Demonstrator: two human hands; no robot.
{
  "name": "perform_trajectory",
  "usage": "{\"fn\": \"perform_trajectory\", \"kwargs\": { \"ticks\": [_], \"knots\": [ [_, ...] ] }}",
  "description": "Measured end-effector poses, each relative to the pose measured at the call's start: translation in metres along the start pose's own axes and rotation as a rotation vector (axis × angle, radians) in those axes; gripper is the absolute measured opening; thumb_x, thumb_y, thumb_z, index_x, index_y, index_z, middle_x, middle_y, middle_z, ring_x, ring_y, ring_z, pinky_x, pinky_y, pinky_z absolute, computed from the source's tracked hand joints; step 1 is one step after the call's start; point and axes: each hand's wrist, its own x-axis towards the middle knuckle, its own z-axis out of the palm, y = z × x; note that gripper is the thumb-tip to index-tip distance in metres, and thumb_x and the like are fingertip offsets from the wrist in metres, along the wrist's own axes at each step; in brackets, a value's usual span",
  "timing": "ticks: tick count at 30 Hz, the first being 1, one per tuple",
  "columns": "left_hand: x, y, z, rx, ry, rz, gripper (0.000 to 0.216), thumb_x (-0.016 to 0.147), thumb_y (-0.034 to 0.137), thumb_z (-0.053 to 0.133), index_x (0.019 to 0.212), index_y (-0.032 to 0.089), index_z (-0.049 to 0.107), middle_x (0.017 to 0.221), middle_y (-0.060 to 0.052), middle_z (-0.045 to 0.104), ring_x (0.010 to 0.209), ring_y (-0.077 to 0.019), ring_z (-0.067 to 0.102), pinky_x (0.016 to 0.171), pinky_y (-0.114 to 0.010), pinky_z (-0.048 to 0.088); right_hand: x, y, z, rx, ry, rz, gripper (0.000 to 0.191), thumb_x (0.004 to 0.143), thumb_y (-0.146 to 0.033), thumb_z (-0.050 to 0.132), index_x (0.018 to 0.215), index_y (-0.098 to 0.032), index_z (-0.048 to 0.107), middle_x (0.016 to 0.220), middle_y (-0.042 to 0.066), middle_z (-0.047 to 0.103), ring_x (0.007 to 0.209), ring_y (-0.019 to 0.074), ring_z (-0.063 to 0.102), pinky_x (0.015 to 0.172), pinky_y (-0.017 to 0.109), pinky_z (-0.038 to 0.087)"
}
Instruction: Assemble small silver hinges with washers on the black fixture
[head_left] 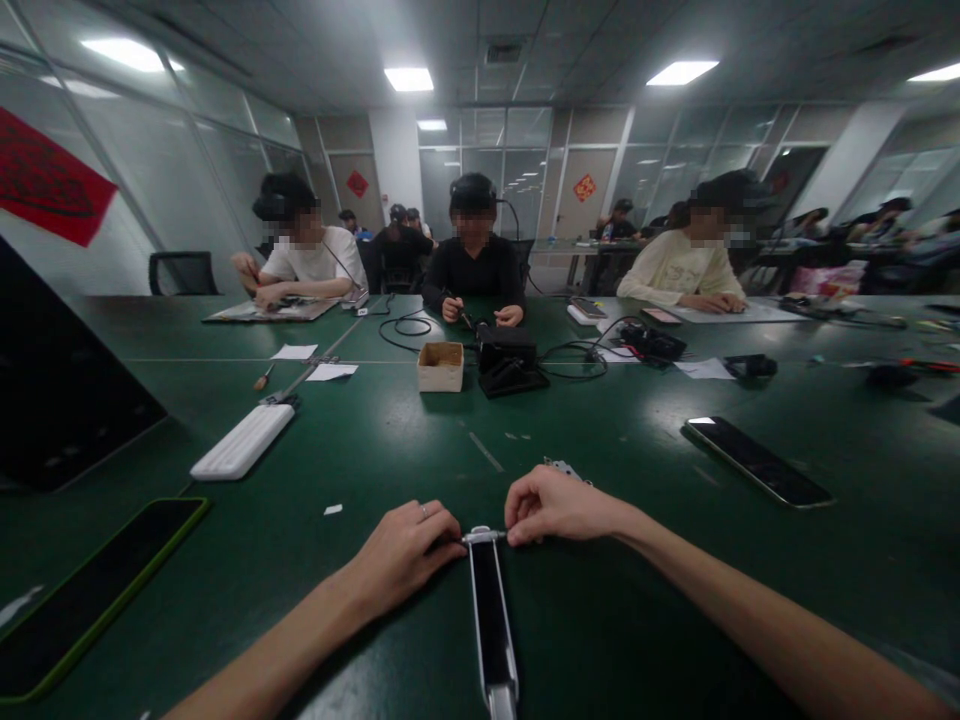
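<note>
A long, narrow, silver-white frame (512, 645) lies on the green table in front of me, a dark strip showing between its sides. At its far end is a short crosspiece with a thin metal rod (501, 537) sticking out to the right. My left hand (409, 545), with a ring on one finger, pinches the left end of that crosspiece; the fingertips are partly hidden. Thumb and fingers of my right hand (551, 505) are closed on the rod's outer end. Just behind my right hand a small metal piece (562, 467) is partly covered.
A phone with a green edge (97, 590) and a white power strip (244, 442) lie to the left. Another phone (757, 460) is at right. Farther off stand a small open box (440, 376) and a black device (510, 355) with cables. Several people sit across the table.
</note>
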Motion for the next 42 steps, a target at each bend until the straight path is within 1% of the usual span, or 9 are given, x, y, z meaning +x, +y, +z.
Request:
{"fn": "perform_trajectory", "kwargs": {
  "ticks": [6, 13, 17, 20, 23, 28, 31, 35, 42],
  "knots": [
    [0.000, 0.000, -0.001, -0.023, -0.015, -0.011, 0.005, 0.089, 0.020, 0.062, 0.086, 0.019, 0.059, 0.079, 0.001, 0.062, 0.067, -0.0142, 0.057, 0.061, -0.024, 0.040, -0.001, 0.001, 0.006, 0.032, 0.045, -0.017, 0.023, 0.067, -0.029, 0.076, 0.079, -0.012, 0.067, 0.068, 0.001, 0.067, 0.060, 0.0113, 0.061, 0.053, 0.020, 0.046],
    [-0.002, -0.003, -0.002, -0.076, -0.050, -0.046, 0.006, 0.087, 0.017, 0.063, 0.085, 0.019, 0.058, 0.081, 0.001, 0.062, 0.069, -0.0143, 0.057, 0.062, -0.024, 0.041, -0.002, 0.005, 0.011, -0.039, 0.113, -0.135, 0.019, 0.070, -0.030, 0.075, 0.078, -0.014, 0.069, 0.073, 0.000, 0.069, 0.066, 0.0128, 0.062, 0.059, 0.023, 0.047],
    [-0.002, -0.004, -0.001, -0.126, -0.064, -0.058, 0.005, 0.088, 0.018, 0.062, 0.086, 0.019, 0.058, 0.081, 0.002, 0.062, 0.071, -0.0142, 0.058, 0.063, -0.024, 0.041, 0.001, 0.010, 0.014, 0.114, 0.101, -0.159, 0.017, 0.069, -0.026, 0.076, 0.076, -0.013, 0.069, 0.069, 0.000, 0.067, 0.062, 0.0117, 0.060, 0.058, 0.023, 0.047],
    [-0.001, -0.005, -0.001, -0.102, -0.080, -0.062, 0.004, 0.089, 0.016, 0.060, 0.089, 0.019, 0.057, 0.084, 0.001, 0.062, 0.073, -0.0150, 0.058, 0.065, -0.025, 0.041, 0.003, 0.012, 0.017, 0.237, 0.076, -0.171, 0.017, 0.068, -0.025, 0.077, 0.076, -0.013, 0.069, 0.066, -0.001, 0.066, 0.059, 0.0098, 0.058, 0.057, 0.022, 0.046],
    [-0.001, -0.005, -0.001, -0.050, -0.097, -0.066, 0.002, 0.092, 0.017, 0.054, 0.093, 0.019, 0.055, 0.086, 0.000, 0.062, 0.073, -0.0156, 0.058, 0.064, -0.025, 0.041, 0.005, 0.012, 0.019, 0.335, 0.059, -0.192, 0.019, 0.068, -0.027, 0.078, 0.077, -0.012, 0.070, 0.068, 0.000, 0.066, 0.058, 0.0090, 0.058, 0.058, 0.023, 0.047],
    [-0.002, -0.005, -0.001, 0.003, -0.111, -0.046, 0.009, 0.097, 0.022, 0.046, 0.094, 0.018, 0.054, 0.085, -0.001, 0.062, 0.070, -0.0164, 0.057, 0.062, -0.026, 0.041, 0.003, 0.007, 0.020, 0.457, 0.046, -0.181, 0.025, 0.067, -0.031, 0.079, 0.080, -0.011, 0.070, 0.073, 0.002, 0.069, 0.060, 0.0087, 0.060, 0.061, 0.024, 0.049],
    [-0.003, -0.005, -0.001, 0.017, -0.101, -0.006, 0.016, 0.100, 0.026, 0.041, 0.094, 0.019, 0.054, 0.083, -0.002, 0.062, 0.067, -0.0161, 0.056, 0.060, -0.025, 0.040, 0.003, 0.007, 0.023, 0.537, 0.047, -0.160, 0.025, 0.066, -0.029, 0.080, 0.081, -0.011, 0.069, 0.074, 0.002, 0.069, 0.062, 0.0086, 0.061, 0.061, 0.023, 0.049],
    [-0.005, -0.005, -0.002, 0.054, -0.077, 0.051, 0.024, 0.102, 0.029, 0.035, 0.093, 0.019, 0.055, 0.081, -0.002, 0.063, 0.064, -0.0154, 0.055, 0.060, -0.026, 0.039, 0.006, 0.010, 0.029, 0.683, 0.039, -0.147, 0.026, 0.063, -0.025, 0.083, 0.079, -0.010, 0.068, 0.071, 0.003, 0.070, 0.058, 0.0080, 0.061, 0.056, 0.020, 0.047],
    [-0.005, -0.004, 0.001, 0.108, -0.014, 0.091, 0.024, 0.101, 0.023, 0.033, 0.091, 0.018, 0.054, 0.079, -0.002, 0.061, 0.063, -0.0154, 0.053, 0.060, -0.027, 0.039, 0.008, 0.013, 0.036, 0.887, 0.030, -0.075, 0.025, 0.063, -0.019, 0.084, 0.078, -0.009, 0.068, 0.068, 0.004, 0.069, 0.056, 0.0070, 0.061, 0.053, 0.016, 0.045]
  ]
}}
